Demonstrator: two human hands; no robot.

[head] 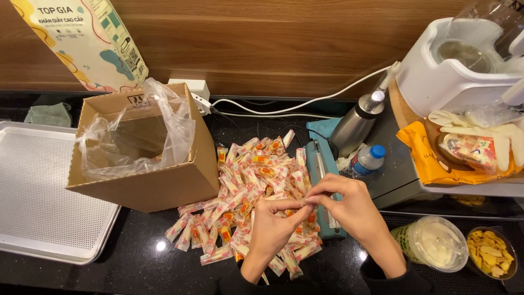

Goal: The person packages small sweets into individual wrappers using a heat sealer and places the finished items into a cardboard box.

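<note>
Both hands, left hand [273, 225] and right hand [349, 205], pinch one small packet [307, 203] above the packet pile [248, 188]; its axis is hidden. Left of the pile, a cardboard box [158, 186] holds a clear bag liner [142, 134].

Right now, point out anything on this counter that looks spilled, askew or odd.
The small wrapped packets lie in a loose heap on the black counter, not in the lined cardboard box, which sits tilted. Both hands pinch one packet above the heap. Nothing looks torn or leaking.
</note>
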